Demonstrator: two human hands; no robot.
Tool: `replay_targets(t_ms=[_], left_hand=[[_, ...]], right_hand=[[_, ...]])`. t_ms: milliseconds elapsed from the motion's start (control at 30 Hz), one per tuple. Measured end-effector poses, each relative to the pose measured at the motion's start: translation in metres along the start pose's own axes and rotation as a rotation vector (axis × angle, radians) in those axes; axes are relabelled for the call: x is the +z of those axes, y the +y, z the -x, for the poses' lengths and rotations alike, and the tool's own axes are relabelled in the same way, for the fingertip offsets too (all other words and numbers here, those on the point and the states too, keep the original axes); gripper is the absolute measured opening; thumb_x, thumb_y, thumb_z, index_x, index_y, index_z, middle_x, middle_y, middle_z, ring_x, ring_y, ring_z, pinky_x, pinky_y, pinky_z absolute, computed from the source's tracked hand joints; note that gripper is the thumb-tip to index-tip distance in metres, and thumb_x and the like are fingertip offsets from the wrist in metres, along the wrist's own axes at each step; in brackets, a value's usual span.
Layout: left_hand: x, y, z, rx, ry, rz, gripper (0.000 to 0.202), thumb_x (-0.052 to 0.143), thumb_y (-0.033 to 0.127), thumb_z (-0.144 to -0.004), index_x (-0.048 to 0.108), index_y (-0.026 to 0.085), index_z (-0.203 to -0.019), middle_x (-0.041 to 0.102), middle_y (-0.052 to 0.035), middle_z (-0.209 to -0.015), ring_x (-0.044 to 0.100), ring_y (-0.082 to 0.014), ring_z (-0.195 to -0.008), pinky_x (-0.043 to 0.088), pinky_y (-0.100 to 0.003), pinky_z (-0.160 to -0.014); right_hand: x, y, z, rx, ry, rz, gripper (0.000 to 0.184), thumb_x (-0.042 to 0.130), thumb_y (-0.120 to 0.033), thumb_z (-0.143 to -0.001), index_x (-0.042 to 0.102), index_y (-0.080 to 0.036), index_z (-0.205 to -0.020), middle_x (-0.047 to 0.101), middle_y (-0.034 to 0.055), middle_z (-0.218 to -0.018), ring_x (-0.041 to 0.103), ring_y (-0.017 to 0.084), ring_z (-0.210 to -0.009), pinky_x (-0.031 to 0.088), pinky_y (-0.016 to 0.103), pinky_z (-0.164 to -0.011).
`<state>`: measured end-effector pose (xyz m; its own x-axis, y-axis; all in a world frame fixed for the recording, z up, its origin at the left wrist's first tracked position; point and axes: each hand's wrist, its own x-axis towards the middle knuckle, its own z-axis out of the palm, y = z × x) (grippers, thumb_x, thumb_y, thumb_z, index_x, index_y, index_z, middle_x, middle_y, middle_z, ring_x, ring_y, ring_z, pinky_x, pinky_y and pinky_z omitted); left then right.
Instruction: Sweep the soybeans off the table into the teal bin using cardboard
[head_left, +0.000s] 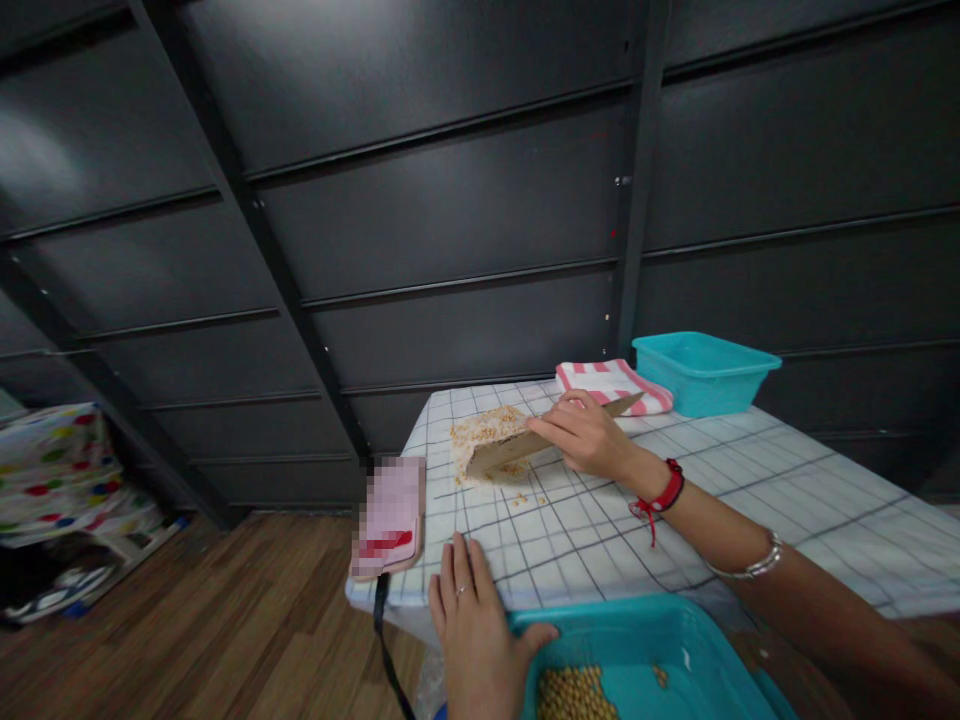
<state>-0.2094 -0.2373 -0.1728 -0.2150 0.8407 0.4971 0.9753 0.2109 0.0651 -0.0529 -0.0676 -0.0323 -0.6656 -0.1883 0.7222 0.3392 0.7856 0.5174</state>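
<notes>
My right hand [589, 437] grips a flat brownish strip [501, 455], which looks like cardboard, its long edge against the tablecloth. Beside and behind the strip lies a spread pile of soybeans mixed with pale, rice-like grains [487, 427]. A few loose beans [519, 498] sit nearer to me. My left hand [476, 630] has its fingers stretched out over the table's near edge, with the thumb across the rim of a teal basin [675, 610]. Inside that basin, soybeans [576, 693] are heaped at the left; its lower part is out of view.
A second teal basin [716, 390] stands at the table's back right, next to a folded pink-and-white striped towel [611, 376]. A pink, phone-like object [391, 515] with a black strap lies at the left edge of the checked tablecloth [795, 500]. Dark panels rise behind.
</notes>
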Motion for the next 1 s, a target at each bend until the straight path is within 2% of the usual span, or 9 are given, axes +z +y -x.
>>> replay_targets(t_ms=[233, 567, 700, 833, 1000], left_hand=[[0.003, -0.003, 0.001, 0.028, -0.005, 0.013, 0.095, 0.066, 0.057, -0.055, 0.035, 0.005, -0.129, 0.039, -0.0256, -0.134, 0.032, -0.0404, -0.124, 0.029, -0.058, -0.096], [-0.008, 0.006, -0.002, -0.048, 0.008, -0.018, 0.095, 0.073, 0.049, -0.05, 0.04, -0.001, -0.124, 0.041, -0.0279, -0.131, 0.034, -0.0411, -0.122, 0.028, -0.057, -0.097], [-0.007, 0.005, -0.002, 0.007, -0.005, 0.011, 0.095, 0.071, 0.052, -0.051, 0.039, 0.002, -0.125, 0.041, -0.0258, -0.132, 0.035, -0.0403, -0.121, 0.03, -0.057, -0.096], [-0.009, 0.009, -0.003, -0.058, 0.016, 0.01, 0.097, 0.076, 0.047, -0.045, 0.041, 0.001, -0.123, 0.043, -0.0263, -0.131, 0.035, -0.0399, -0.122, 0.029, -0.056, -0.098], [-0.013, 0.011, -0.005, -0.062, 0.023, 0.028, 0.097, 0.077, 0.045, -0.042, 0.044, 0.001, -0.122, 0.044, -0.0261, -0.129, 0.037, -0.0405, -0.12, 0.031, -0.056, -0.096]], right_hand=[[-0.01, 0.004, -0.001, -0.028, -0.029, -0.018, 0.036, 0.036, -0.001, -0.074, 0.056, -0.018, -0.098, 0.059, 0.0008, -0.07, 0.046, 0.015, -0.066, 0.035, 0.034, -0.073], [-0.017, 0.001, -0.006, -0.061, 0.019, -0.035, 0.033, 0.037, 0.0, -0.074, 0.055, -0.015, -0.097, 0.058, 0.001, -0.066, 0.046, 0.015, -0.064, 0.036, 0.034, -0.072], [-0.022, -0.001, -0.009, -0.059, -0.002, -0.034, 0.032, 0.036, -0.001, -0.075, 0.054, -0.015, -0.098, 0.058, 0.0008, -0.067, 0.046, 0.015, -0.064, 0.036, 0.034, -0.073], [-0.031, -0.005, -0.012, -0.063, 0.007, -0.025, 0.031, 0.036, -0.001, -0.077, 0.052, -0.016, -0.099, 0.058, 0.0007, -0.068, 0.047, 0.015, -0.064, 0.036, 0.033, -0.072], [-0.033, -0.007, -0.009, -0.03, -0.035, -0.027, 0.034, 0.034, 0.003, -0.073, 0.051, -0.014, -0.098, 0.059, 0.0034, -0.071, 0.049, 0.016, -0.067, 0.037, 0.034, -0.072]])
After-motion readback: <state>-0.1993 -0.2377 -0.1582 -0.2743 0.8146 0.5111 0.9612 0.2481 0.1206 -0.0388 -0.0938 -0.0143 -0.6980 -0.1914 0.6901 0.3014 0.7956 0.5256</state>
